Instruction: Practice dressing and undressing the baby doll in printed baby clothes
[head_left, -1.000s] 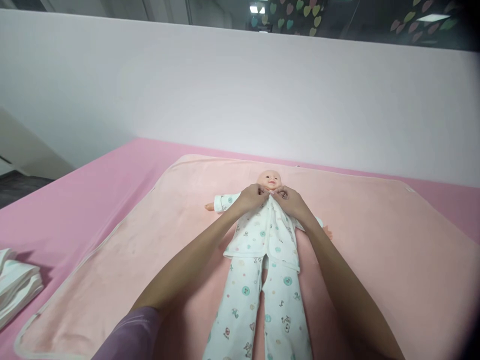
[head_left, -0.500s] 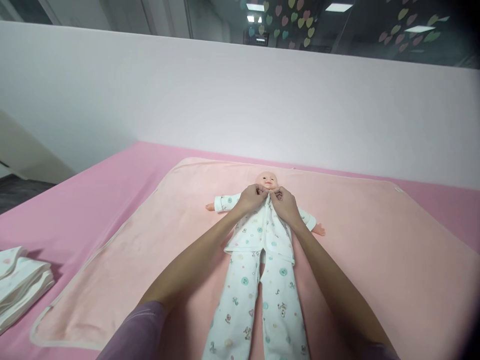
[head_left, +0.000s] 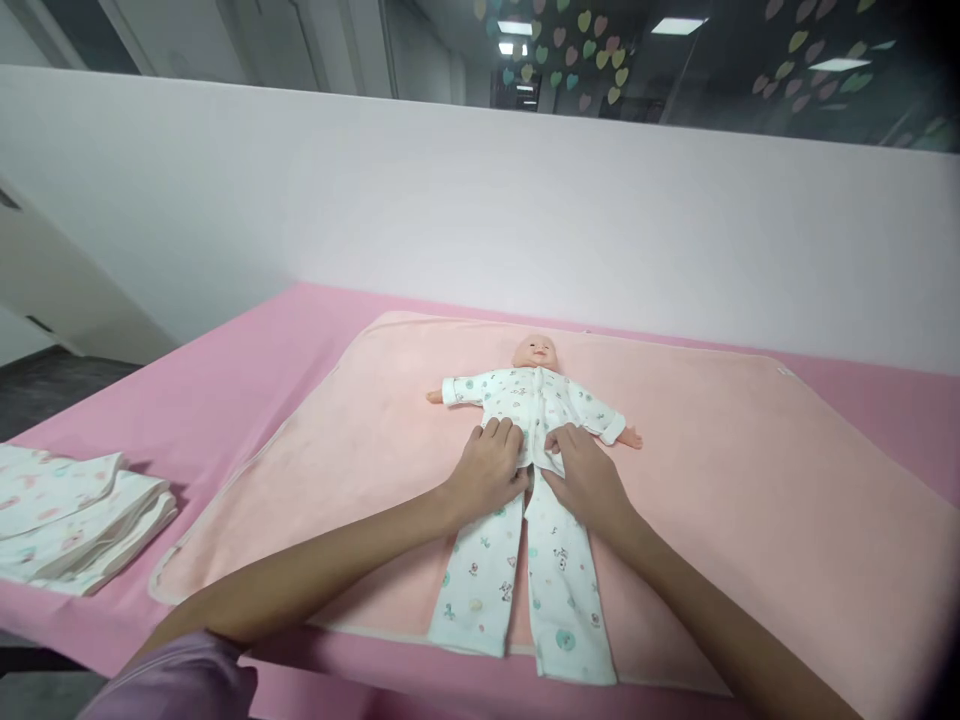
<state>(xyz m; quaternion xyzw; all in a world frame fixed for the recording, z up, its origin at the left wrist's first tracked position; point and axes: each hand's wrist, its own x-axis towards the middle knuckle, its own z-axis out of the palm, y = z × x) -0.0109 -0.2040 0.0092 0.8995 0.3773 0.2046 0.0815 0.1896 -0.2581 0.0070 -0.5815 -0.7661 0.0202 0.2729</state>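
A baby doll [head_left: 535, 352] lies on its back on a peach blanket [head_left: 712, 450], its arms spread. It wears a white printed shirt [head_left: 525, 392] and matching trousers [head_left: 559, 590]. My left hand [head_left: 487, 468] rests on the doll's waist, its fingers bent and pressed on the lower left edge of the shirt. My right hand [head_left: 589, 478] sits beside it with thumb and fingers pinched on the lower right edge of the shirt, where a small fold of cloth shows. The shirt front lies closed over the chest.
The blanket covers a pink padded surface [head_left: 225, 360] that ends at a white wall [head_left: 450, 200]. A stack of folded white printed cloths [head_left: 75, 515] lies at the left front. The trouser legs reach the blanket's near edge.
Both hands have come down from the doll's neck to its waist. The shirt front now lies closed and flat. The view has shifted, showing more of the folded cloths.
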